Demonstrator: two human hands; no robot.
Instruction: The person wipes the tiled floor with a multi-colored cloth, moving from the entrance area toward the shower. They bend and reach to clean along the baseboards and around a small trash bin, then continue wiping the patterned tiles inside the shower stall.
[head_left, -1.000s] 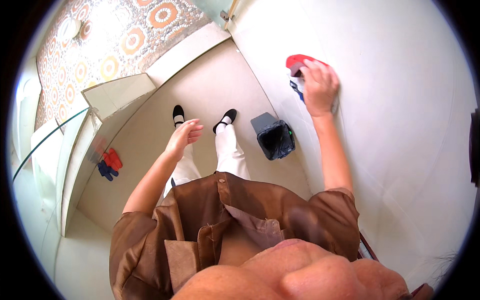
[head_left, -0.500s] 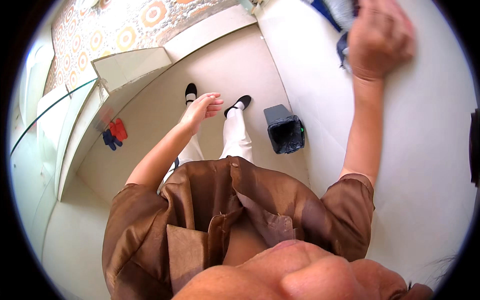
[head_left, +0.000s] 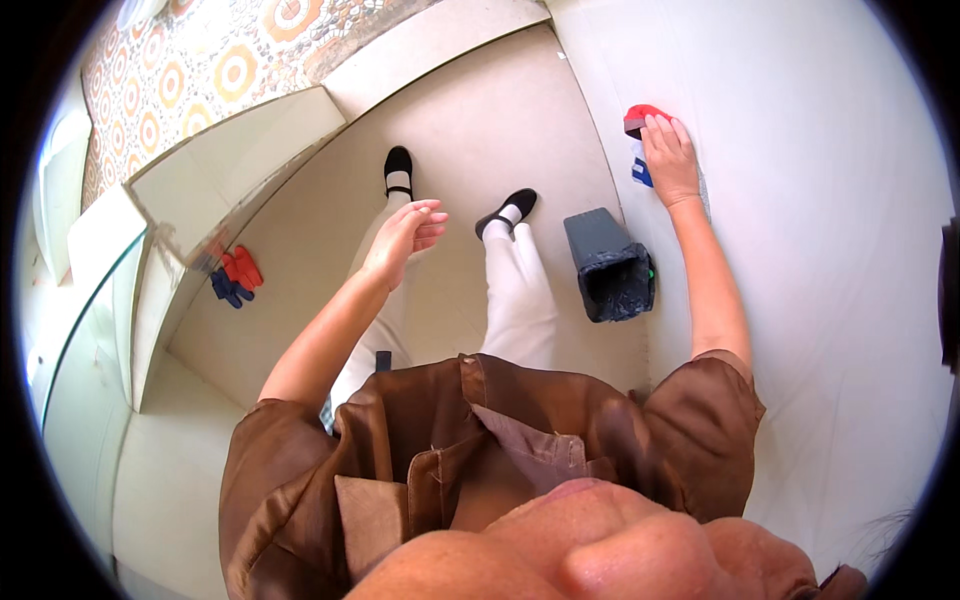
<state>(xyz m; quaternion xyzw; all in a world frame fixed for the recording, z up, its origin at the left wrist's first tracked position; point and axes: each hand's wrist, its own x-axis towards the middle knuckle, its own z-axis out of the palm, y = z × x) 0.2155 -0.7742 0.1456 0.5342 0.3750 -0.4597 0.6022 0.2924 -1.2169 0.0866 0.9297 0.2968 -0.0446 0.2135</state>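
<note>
My right hand (head_left: 670, 160) lies against the white wall (head_left: 780, 230) on the right, its fingers bent over a red rounded thing (head_left: 646, 112) with a brown edge. Its exact kind is partly covered by the fingers. Just below it, beside the hand, a blue and white piece (head_left: 641, 172) shows; whether the two are joined, I cannot tell. My left hand (head_left: 403, 238) hangs in the air in front of my legs, fingers loosely bent and a little apart, with nothing in it.
A grey bin (head_left: 597, 235) with a black liner stands on the floor near the wall. Red slippers (head_left: 241, 267) and navy slippers (head_left: 230, 288) lie at the left, by a low pale ledge (head_left: 235, 165). A glass panel edge (head_left: 90, 300) rises at the far left.
My right hand has moved down the wall, left and away from the upper right corner, and the red thing now shows beneath its fingers. My left hand stays nearly where it was.
</note>
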